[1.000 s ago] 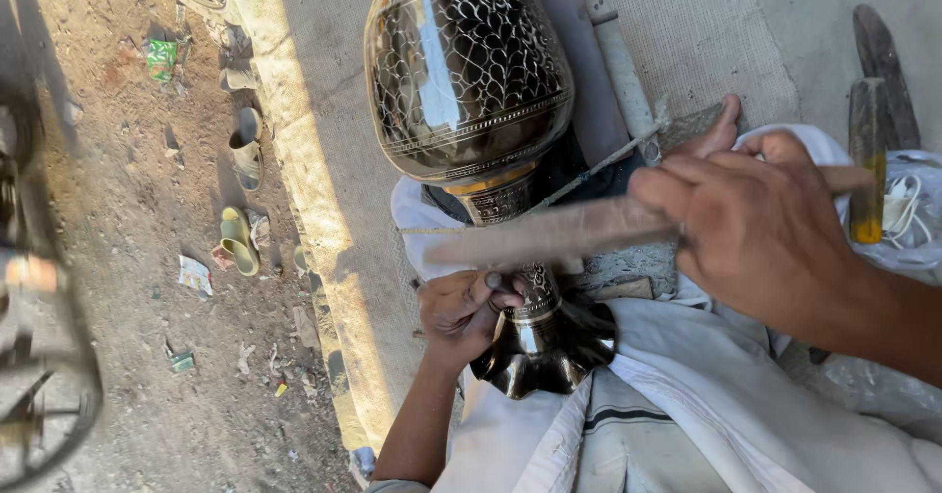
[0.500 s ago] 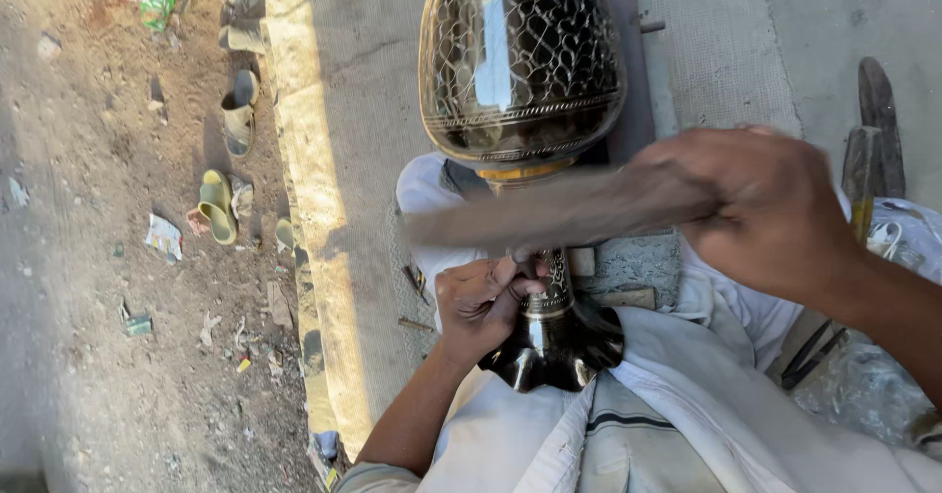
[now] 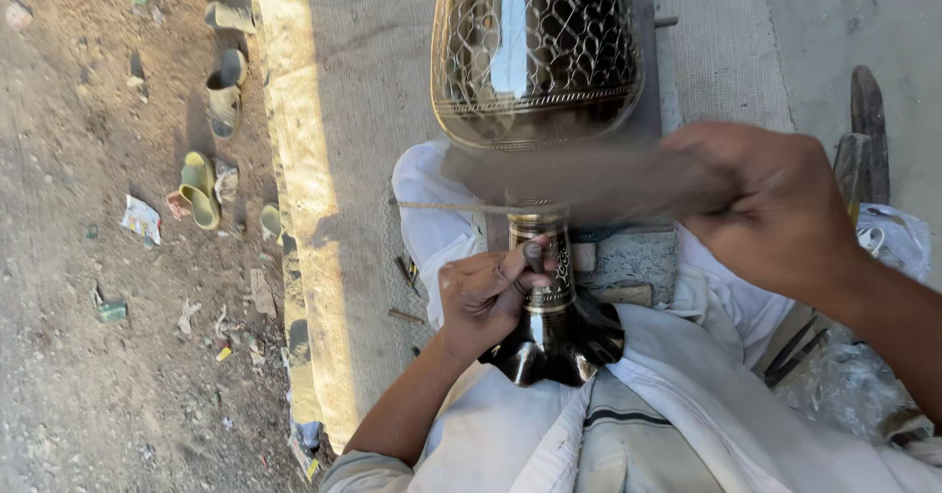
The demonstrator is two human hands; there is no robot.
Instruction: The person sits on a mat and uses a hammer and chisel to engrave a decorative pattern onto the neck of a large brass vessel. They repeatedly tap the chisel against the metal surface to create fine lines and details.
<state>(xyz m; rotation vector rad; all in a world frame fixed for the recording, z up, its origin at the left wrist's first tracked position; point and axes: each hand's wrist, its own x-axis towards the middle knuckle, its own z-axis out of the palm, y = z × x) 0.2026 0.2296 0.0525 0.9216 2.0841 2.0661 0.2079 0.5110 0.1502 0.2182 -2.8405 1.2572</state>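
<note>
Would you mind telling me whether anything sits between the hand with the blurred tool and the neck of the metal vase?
Nothing visible does. The right hand holds the blurred tool across the vase just above its neck, while the left hand grips a small punch against the neck, below the tool rather than in its way.

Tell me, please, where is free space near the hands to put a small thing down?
Bare mat lies left of the vase, up to the sandals, and again right of the vase top. It is crowded at the vase neck, where the left hand grips, and under the right hand with its blurred tool.
</note>
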